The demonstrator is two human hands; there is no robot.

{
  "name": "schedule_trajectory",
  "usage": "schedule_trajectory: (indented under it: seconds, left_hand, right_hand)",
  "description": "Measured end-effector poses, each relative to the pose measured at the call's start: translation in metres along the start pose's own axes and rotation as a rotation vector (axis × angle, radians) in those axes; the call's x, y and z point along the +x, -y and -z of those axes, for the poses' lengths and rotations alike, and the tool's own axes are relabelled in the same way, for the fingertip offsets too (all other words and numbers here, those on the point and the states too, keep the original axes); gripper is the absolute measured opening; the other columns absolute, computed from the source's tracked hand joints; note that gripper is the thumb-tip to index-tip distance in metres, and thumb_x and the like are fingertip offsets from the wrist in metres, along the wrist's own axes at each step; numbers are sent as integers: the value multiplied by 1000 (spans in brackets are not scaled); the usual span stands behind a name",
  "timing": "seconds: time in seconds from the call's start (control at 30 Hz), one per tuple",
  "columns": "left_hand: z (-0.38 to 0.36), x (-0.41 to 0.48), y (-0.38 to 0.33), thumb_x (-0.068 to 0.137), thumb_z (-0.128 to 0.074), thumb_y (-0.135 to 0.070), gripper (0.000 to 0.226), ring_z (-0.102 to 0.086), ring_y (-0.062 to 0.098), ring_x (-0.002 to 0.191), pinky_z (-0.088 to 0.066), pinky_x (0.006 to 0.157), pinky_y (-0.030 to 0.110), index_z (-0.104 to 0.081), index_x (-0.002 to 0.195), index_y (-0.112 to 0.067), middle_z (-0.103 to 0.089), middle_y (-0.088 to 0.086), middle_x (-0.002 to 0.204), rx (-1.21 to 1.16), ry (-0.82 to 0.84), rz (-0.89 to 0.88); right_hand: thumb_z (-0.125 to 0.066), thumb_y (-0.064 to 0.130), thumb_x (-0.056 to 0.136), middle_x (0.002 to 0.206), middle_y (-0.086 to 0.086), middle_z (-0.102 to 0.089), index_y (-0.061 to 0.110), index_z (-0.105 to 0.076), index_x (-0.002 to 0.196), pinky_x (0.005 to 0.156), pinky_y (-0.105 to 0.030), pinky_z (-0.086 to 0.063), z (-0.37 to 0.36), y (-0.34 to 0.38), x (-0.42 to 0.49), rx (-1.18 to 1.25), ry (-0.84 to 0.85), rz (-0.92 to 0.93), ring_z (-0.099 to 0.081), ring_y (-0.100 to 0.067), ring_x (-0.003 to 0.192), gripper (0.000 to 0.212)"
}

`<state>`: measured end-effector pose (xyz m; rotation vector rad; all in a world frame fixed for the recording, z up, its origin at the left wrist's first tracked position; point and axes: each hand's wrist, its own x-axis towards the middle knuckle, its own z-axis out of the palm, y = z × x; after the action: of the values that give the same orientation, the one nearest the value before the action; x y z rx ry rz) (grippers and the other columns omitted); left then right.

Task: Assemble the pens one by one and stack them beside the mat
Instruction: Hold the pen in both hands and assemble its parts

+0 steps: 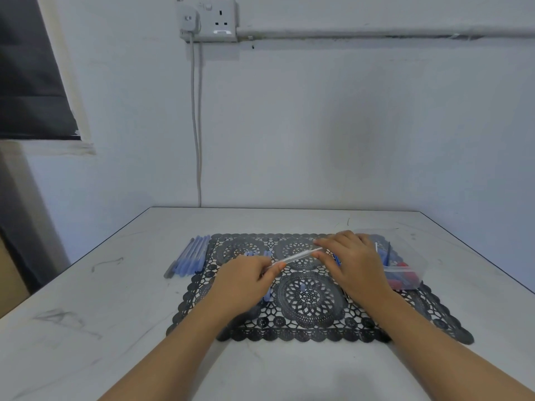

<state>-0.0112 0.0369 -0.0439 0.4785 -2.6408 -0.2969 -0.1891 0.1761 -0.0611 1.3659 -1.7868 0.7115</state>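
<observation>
Left hand [246, 282] pinches the near end of a clear pen barrel [298, 257] between thumb and forefinger. Right hand [353, 264] pinches the far end the same way. I read the barrel's long axis as 8 to 2 o'clock, held over the black lace mat [312, 319]. I cannot tell which end is the tip. Assembled blue pens [188, 260] lie side by side on the table [115, 314], just beside the mat's 10 o'clock edge. A clear tub [411, 270] of pen parts sits at 2 o'clock.
</observation>
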Motion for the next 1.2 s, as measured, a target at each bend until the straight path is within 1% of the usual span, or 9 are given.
schedule_trajectory:
  seconds: [0.17, 0.3, 0.4, 0.5, 0.6, 0.77, 0.93, 1.1, 1.2]
  left_hand:
    - [-1, 1, 1, 95, -31, -51, 46, -36, 6, 47, -25, 46, 18, -56, 77, -17, -39, -7, 52, -26, 64, 10]
    - [-1, 0, 1, 95, -32, -51, 42, -36, 7, 46, -27, 46, 18, -48, 67, -24, -38, -7, 52, -52, 83, 11]
    - [0, -1, 1, 95, -33, -50, 42, -36, 6, 46, -27, 46, 18, -42, 62, -26, -39, -8, 51, -47, 84, 8]
    - [1, -1, 1, 95, -32, -51, 42, -36, 6, 45, -27, 46, 19, -40, 60, -29, -40, -8, 51, -43, 77, 1]
    - [1, -1, 2, 95, -32, -51, 42, -37, 5, 45, -27, 46, 19, -39, 60, -30, -41, -7, 51, -31, 59, -2]
    - [0, -1, 3, 94, -33, -52, 44, -36, 6, 46, -26, 47, 22, -35, 56, -30, -38, -7, 49, -20, 7, -26]
    - [-3, 0, 7, 90, -29, -59, 47, -36, 6, 45, -28, 49, 23, -33, 56, -28, -37, -7, 47, -19, -53, -46]
    - [-5, 0, 10, 84, -24, -64, 47, -37, 7, 44, -33, 50, 25, -32, 55, -28, -36, -6, 45, -34, -91, -66]
    - [-5, 1, 11, 86, -28, -63, 47, -37, 7, 43, -33, 50, 25, -33, 55, -28, -36, -6, 44, -37, -95, -66]
  right_hand:
    - [-44, 40, 91, 86, 1, -69, 12, -72, 93, 71, -29, -52, 0, 2, 1, 110, -13, 63, -60, -14, 83, 40]
    - [-51, 27, 89, 89, -1, -68, 9, -72, 96, 75, -25, -52, -4, 1, -1, 138, -3, 122, -58, -13, 85, 28]
    - [-60, 12, 83, 92, -4, -68, 6, -71, 98, 79, -27, -51, -9, 1, -2, 179, 1, 159, -59, -17, 88, 20]
    - [-63, 1, 78, 94, -6, -68, 4, -69, 102, 83, -27, -49, -9, 3, -2, 200, 6, 196, -59, -19, 90, 25]
    - [-57, -6, 78, 98, -6, -67, 5, -66, 109, 89, -24, -46, -7, 6, -2, 209, 32, 229, -57, -19, 95, 35]
    - [-41, -1, 83, 100, -6, -66, 4, -66, 109, 91, -25, -45, -3, 14, 0, 235, 52, 269, -55, -18, 98, 36]
    - [-39, -6, 81, 104, -8, -65, 5, -65, 109, 96, -28, -43, -5, 18, 0, 251, 46, 290, -54, -20, 103, 39]
    - [-46, -18, 72, 108, -9, -63, 9, -61, 111, 98, -30, -42, -6, 21, -1, 285, 56, 292, -53, -21, 106, 49]
    - [-39, -10, 77, 108, -10, -63, 10, -60, 111, 98, -28, -41, -5, 23, 1, 349, 54, 257, -53, -20, 106, 44]
